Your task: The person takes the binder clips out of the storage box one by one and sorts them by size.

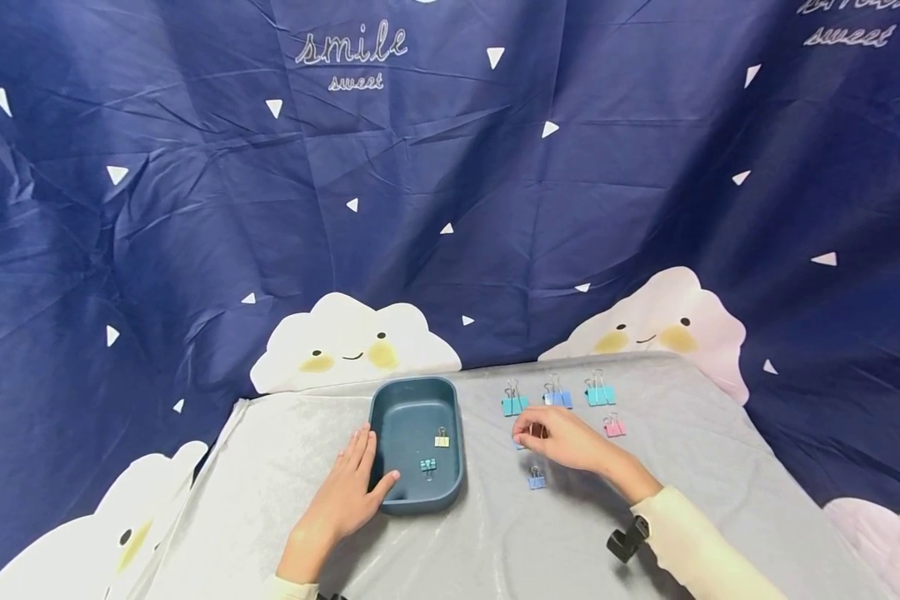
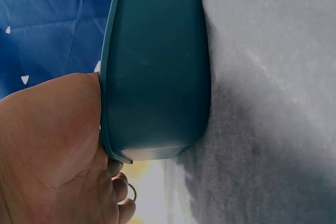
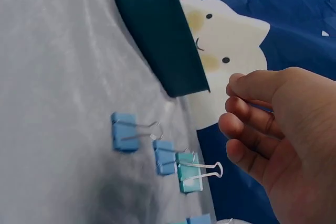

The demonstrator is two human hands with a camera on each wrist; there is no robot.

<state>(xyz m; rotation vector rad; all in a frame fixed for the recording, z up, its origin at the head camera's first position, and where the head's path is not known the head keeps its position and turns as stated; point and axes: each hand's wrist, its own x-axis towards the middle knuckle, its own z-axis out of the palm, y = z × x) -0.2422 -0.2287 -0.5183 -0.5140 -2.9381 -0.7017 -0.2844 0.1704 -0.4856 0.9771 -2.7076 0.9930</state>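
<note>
My left hand [image 1: 348, 492] rests at the left side of a dark teal box [image 1: 417, 505], fingers along its rim and thumb over the front corner. In the left wrist view the palm [image 2: 58, 129] lies against the rim. Inside the box lie a yellow binder clip [image 1: 442, 442] and a small teal binder clip [image 1: 428, 465]. My right hand [image 1: 566, 437] is over the cloth, above a blue binder clip [image 1: 519, 447] that it partly hides. In the right wrist view its fingers [image 3: 242, 124] are loosely bent, with nothing visible between them.
Behind the right hand stand a teal binder clip [image 1: 515, 407], a larger blue binder clip [image 1: 561, 400] and another teal one [image 1: 601, 396]. A pink binder clip [image 1: 614, 430] lies to the right, a small blue binder clip [image 1: 537, 482] in front. Grey cloth [image 1: 270, 467] covers the table.
</note>
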